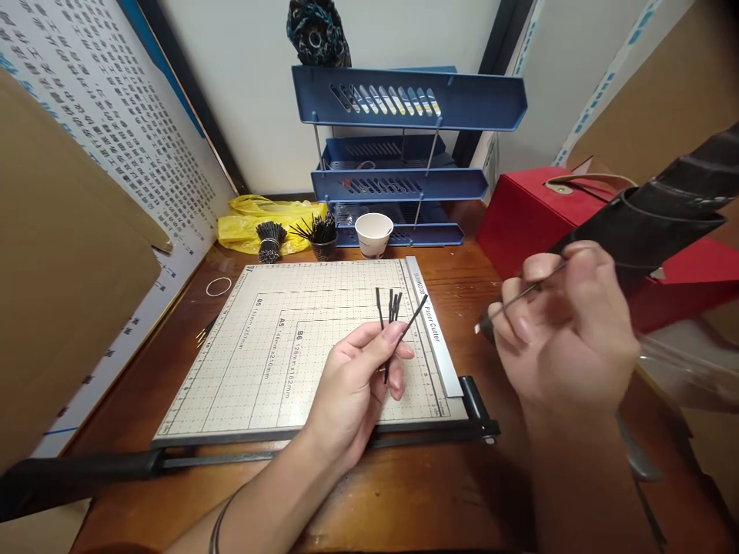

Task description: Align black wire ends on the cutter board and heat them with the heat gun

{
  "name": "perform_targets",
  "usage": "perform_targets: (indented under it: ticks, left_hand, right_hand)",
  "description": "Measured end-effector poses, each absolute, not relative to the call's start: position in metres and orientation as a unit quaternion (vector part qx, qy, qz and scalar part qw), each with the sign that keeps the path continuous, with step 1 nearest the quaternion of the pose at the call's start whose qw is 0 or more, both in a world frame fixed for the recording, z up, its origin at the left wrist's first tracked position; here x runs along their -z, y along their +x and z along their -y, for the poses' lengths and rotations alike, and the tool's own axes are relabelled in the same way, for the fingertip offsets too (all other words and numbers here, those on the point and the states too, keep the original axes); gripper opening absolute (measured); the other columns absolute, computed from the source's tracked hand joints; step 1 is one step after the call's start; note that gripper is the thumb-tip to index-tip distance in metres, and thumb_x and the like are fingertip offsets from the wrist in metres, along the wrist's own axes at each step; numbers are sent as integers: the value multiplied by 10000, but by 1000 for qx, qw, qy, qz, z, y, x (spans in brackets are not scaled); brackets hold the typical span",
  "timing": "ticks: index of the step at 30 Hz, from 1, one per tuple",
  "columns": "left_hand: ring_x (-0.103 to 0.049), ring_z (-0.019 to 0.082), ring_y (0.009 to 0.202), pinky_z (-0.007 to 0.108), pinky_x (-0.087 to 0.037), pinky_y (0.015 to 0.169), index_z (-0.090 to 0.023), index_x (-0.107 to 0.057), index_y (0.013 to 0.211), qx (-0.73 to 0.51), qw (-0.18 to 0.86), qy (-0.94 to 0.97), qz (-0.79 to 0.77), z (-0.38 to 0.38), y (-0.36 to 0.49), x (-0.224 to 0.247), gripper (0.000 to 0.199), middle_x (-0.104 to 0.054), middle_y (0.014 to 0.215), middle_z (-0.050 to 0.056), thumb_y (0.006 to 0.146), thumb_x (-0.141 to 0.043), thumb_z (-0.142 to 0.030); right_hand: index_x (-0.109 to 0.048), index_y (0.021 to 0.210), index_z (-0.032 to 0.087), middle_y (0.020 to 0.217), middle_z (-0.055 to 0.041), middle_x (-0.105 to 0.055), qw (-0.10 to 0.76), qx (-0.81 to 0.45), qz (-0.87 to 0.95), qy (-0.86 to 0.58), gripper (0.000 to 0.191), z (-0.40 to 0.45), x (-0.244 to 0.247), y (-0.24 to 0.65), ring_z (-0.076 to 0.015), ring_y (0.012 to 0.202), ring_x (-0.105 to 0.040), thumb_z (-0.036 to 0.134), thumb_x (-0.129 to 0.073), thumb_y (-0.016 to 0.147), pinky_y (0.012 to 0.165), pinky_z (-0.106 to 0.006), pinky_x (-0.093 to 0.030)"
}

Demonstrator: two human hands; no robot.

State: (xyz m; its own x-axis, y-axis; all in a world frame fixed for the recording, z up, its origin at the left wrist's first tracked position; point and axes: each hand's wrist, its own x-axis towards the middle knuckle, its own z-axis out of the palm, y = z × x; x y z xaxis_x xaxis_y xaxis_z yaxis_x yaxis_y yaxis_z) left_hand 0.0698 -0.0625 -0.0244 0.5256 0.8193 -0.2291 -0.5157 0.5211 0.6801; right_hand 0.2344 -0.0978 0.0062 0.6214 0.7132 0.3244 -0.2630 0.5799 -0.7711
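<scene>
My left hand [361, 369] is closed above the paper cutter [254, 369], its thumb and fingers pinching several short thin black sticks [393, 306]. Their upper ends fan out over the fingertips. On the right, my right hand [571, 331] is raised with its fingers curled, and a single thin dark stick [523, 295] is pinched between thumb and fingers. Behind that hand rises a large black tube [652, 231], which the hand partly covers; whether they touch I cannot tell.
Behind the cutter stand a bundle of black sticks [270, 240], a small cup of sticks [324, 248], a white paper cup [373, 235] and a blue tray rack [398, 185]. A red box [519, 208] stands right. The cutter's handle [86, 471] extends left along the front.
</scene>
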Motion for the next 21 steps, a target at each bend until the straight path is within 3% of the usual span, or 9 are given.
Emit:
perform_targets:
  ticks: [7, 11, 16, 21]
  left_hand:
    - [-528, 25, 480, 120, -436, 456, -155, -765, 808, -442, 779, 346, -281, 66, 69, 27, 199, -676, 674, -35, 827, -866, -326]
    - [-559, 37, 509, 140, -461, 500, -154, -764, 805, -433, 764, 391, -274, 68, 66, 28, 205, -678, 694, -23, 873, -825, -338]
    - [-560, 35, 513, 137, -458, 509, -167, -788, 791, -409, 775, 408, -256, 69, 66, 27, 196, -695, 707, -15, 892, -808, -334]
    - [-564, 27, 505, 122, -462, 516, -169, -794, 761, -388, 792, 402, -247, 67, 66, 26, 217, -734, 735, 2, 896, -804, -339]
  right_hand:
    - [-751, 980, 207, 575, 69, -569, 613, -473, 401, -490, 313, 96, 1, 213, -37, 376, -459, 294, -892, 714, 323, -139, -329]
    - [-765, 873, 172, 546, 41, -579, 602, -472, 387, -515, 286, 96, -2, 209, -47, 413, -483, 357, -895, 699, 346, -134, -339]
    - [-744, 767, 160, 632, 9, -660, 619, -468, 385, -499, 286, 96, -6, 210, -54, 459, -507, 243, -947, 583, 382, -157, -370]
    - [-752, 761, 161, 601, 21, -629, 614, -449, 391, -518, 267, 96, -6, 210, -61, 470, -506, 239, -943, 591, 390, -165, -363]
